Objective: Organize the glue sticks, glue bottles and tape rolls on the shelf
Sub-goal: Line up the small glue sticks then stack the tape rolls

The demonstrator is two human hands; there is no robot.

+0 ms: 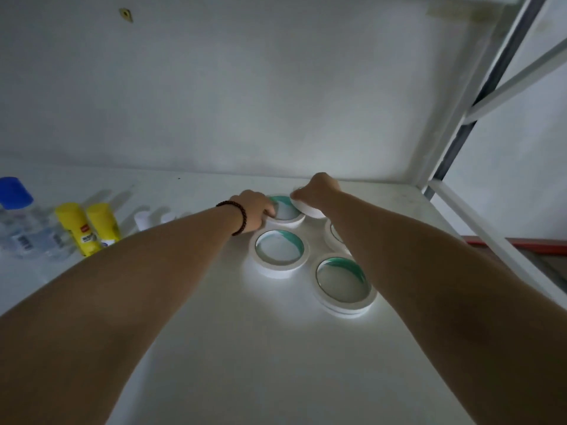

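Several white tape rolls with green inner cores lie flat on the white shelf (233,348). My left hand (256,211), a dark bead bracelet on its wrist, rests its fingers on the rim of the far tape roll (287,220). My right hand (317,188) grips another white tape roll (310,210), tilted and overlapping the far roll's right edge. A middle roll (279,251) and a near roll (343,283) lie closer to me. A further roll (333,236) is partly hidden under my right forearm. Two yellow glue sticks (89,228) stand at the left.
A clear glue bottle with a blue cap (15,210) stands at the far left. Two small white caps or sticks (144,220) show behind my left forearm. The back wall (245,102) closes the shelf. A white metal frame post (460,139) stands at the right.
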